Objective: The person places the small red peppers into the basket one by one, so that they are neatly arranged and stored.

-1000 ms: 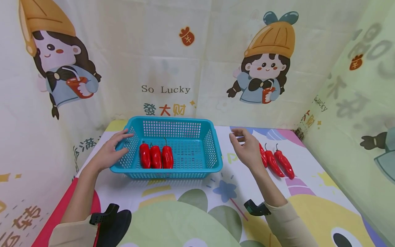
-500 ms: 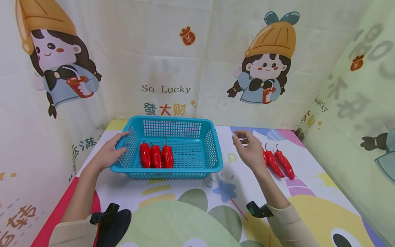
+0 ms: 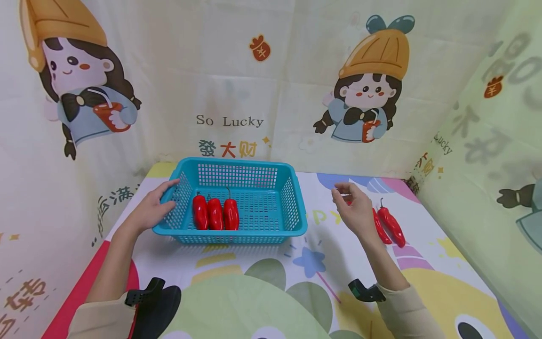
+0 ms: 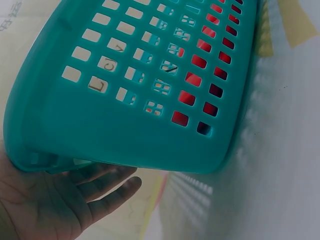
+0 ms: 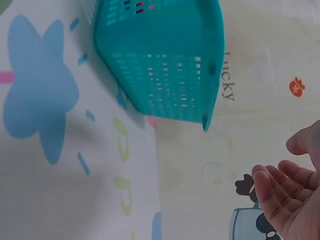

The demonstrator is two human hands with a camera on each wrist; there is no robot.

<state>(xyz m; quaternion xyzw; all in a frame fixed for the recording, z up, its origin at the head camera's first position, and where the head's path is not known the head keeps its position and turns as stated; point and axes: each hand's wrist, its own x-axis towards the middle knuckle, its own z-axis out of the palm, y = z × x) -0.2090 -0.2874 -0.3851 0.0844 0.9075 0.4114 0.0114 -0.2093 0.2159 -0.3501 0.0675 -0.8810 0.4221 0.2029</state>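
Printed tabletop [image 3: 262, 282], red peppers [image 3: 215, 214] in basket [image 3: 260, 212]

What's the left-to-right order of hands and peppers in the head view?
Left hand, then in the blue basket: left pepper, middle pepper, right pepper, then right hand, partly hidden pepper, rightmost pepper. Left out: red patch overlapping the right hand.

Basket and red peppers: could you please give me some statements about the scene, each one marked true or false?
1. Three red peppers lie in the basket. True.
2. These peppers lie along its right wall. False: they lie nearer its left.
3. Other peppers lie on the table. True.
4. The left grip is at the basket's left end. True.
5. The right grip touches the basket. False: it is apart, to its right.
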